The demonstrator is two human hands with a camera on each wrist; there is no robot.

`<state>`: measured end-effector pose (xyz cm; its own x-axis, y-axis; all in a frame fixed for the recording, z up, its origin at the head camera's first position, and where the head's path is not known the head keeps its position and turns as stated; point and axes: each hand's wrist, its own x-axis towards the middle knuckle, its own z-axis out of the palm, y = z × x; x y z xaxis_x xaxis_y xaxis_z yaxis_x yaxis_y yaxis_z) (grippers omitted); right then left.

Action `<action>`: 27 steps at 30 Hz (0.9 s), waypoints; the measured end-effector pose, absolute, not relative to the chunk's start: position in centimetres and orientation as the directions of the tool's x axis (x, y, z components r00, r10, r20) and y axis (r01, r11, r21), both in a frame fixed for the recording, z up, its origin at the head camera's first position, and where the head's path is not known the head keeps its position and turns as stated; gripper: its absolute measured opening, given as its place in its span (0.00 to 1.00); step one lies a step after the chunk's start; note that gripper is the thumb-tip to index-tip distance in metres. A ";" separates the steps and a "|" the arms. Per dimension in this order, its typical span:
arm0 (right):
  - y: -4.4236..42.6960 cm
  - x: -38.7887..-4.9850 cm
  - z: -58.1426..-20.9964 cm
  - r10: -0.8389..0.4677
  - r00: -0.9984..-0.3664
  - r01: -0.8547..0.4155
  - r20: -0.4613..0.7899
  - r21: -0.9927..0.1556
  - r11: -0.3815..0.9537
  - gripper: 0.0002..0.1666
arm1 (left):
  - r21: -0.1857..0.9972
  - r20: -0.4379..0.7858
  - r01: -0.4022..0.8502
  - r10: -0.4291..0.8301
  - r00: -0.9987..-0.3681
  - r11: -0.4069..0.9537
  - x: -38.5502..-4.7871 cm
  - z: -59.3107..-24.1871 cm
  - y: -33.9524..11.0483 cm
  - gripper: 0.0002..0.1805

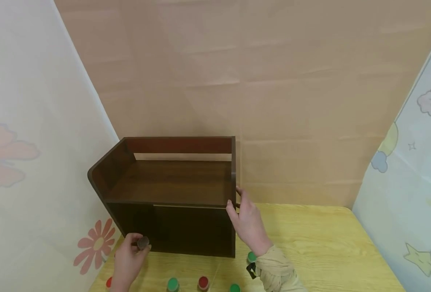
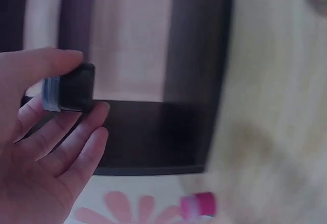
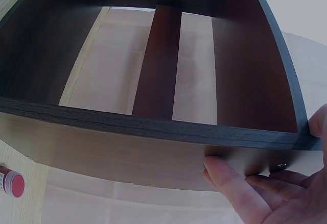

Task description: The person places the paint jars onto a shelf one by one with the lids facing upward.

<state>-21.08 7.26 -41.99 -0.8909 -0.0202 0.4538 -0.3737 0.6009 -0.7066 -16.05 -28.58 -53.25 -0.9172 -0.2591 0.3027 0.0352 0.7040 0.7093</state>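
A dark brown wooden desktop shelf [image 1: 171, 182] stands on the table, with an open top tier and a shadowed lower space. My left hand [image 1: 127, 259] is at the shelf's lower left front, pinching a small dark jar [image 1: 143, 243] between thumb and fingers. In the left wrist view the jar [image 2: 76, 89] looks black with a greyish band. My right hand [image 1: 249, 223] holds the shelf's right side panel [image 1: 233, 194]. The right wrist view shows its fingers [image 3: 230, 183] against the panel's outer face and the thumb by the edge.
Small jars stand in front of the shelf: a green one [image 1: 173, 284], a dark red one [image 1: 203, 283] and another green one [image 1: 234, 288]. One more green jar [image 1: 251, 258] is beside my right wrist. A red jar [image 1: 109, 282] sits at far left. Patterned walls flank the yellow table [image 1: 321, 243].
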 end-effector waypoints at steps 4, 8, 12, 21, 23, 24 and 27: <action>7.3 -21.0 -41.9 -0.016 -0.894 -0.367 0.448 -0.711 0.600 0.33 | 0.724 0.317 0.035 -0.288 -0.904 0.688 -16.0 -51.2 -27.6 0.22; 7.4 -21.0 -41.9 -0.014 -0.895 -0.364 0.445 -0.712 0.601 0.33 | 0.754 0.348 0.079 -0.295 -0.890 0.652 -15.8 -49.4 -26.7 0.22; 7.5 -21.0 -41.9 -0.014 -0.892 -0.372 0.452 -0.715 0.592 0.32 | 0.750 0.440 0.160 -0.303 -0.846 0.642 -15.6 -48.1 -25.9 0.23; 7.6 -21.0 -41.9 -0.011 -0.889 -0.376 0.458 -0.715 0.589 0.32 | 0.700 0.611 0.338 -0.282 -0.740 0.629 -15.5 -46.2 -25.2 0.27; 7.6 -21.0 -41.9 -0.010 -0.888 -0.378 0.460 -0.715 0.588 0.32 | 0.669 0.646 0.364 -0.265 -0.715 0.648 -15.5 -45.8 -25.1 0.29; 7.6 -21.0 -41.9 -0.010 -0.887 -0.378 0.461 -0.716 0.587 0.32 | 0.656 0.660 0.375 -0.257 -0.706 0.655 -15.5 -45.6 -25.0 0.29; 7.6 -21.0 -41.9 -0.008 -0.886 -0.380 0.463 -0.716 0.585 0.32 | 0.611 0.711 0.418 -0.234 -0.664 0.672 -15.5 -45.0 -24.9 0.29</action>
<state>-21.00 7.63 -41.86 -0.8862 -0.0081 0.4633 -0.3798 0.5854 -0.7163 -15.51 -24.89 -44.97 -0.6636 -0.2341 0.7106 0.4177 0.6721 0.6114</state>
